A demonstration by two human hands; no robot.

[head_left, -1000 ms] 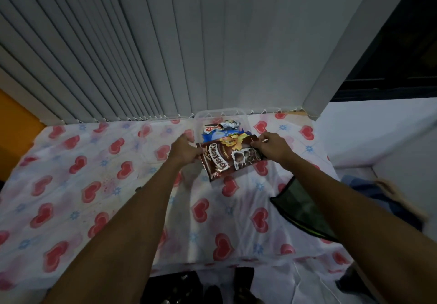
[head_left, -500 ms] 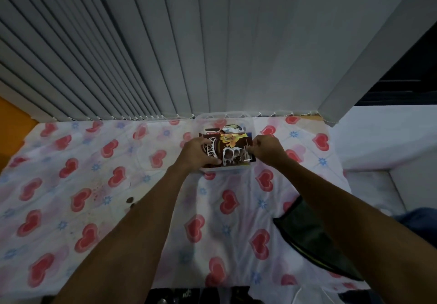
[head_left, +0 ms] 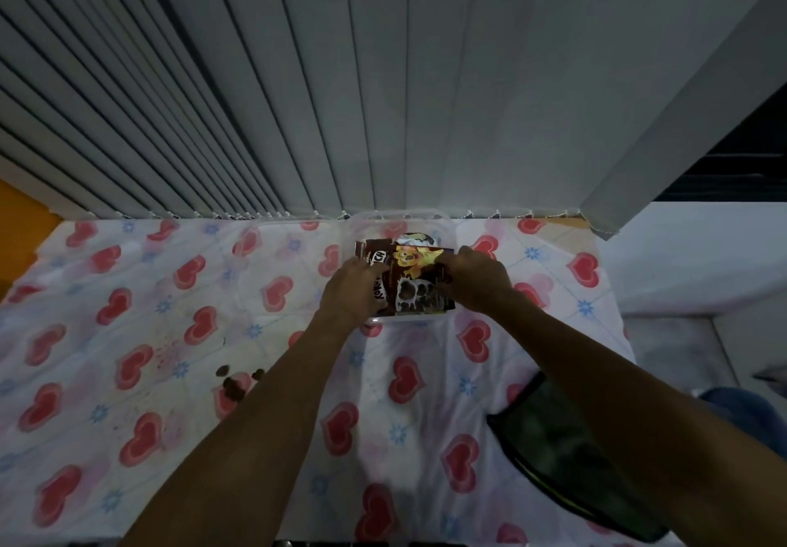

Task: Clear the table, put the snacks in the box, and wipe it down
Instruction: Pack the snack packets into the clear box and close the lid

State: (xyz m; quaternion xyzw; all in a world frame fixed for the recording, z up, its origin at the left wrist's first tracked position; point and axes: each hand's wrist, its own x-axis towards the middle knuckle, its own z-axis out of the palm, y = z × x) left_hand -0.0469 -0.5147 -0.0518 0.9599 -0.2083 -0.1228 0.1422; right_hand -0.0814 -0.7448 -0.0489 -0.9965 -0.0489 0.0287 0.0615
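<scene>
The brown glossy foil snack packet [head_left: 415, 287] is located in the mouth of the clear plastic box [head_left: 398, 218], lying flat over other wrappers of which only a pale edge is seen; the box stands at the far edge of the bench [head_left: 170, 291], which is covered in a white cloth printed with red hearts, just before the grey vertical blinds [head_left: 298, 78]. The packet is gripped at its left edge by the left hand [head_left: 349, 291], fingers curled over it; its right edge is held likewise by the right hand [head_left: 479, 278].

The step in hand is judged to be the stowing of snacks; the packet is not yet let go. For the next move, the packet is to be pressed below the rim and both hands drawn clear; wiping is judged outstanding, since brown crumbs [head_left: 234, 382] lie on the cloth, well apart from the box. A dark bag [head_left: 566, 453] rests at the right bench edge.

On the packet, white letters "KOKO" are read sideways beside the left hand; further lettering is partly covered; a yellow cartoon figure is printed above.
</scene>
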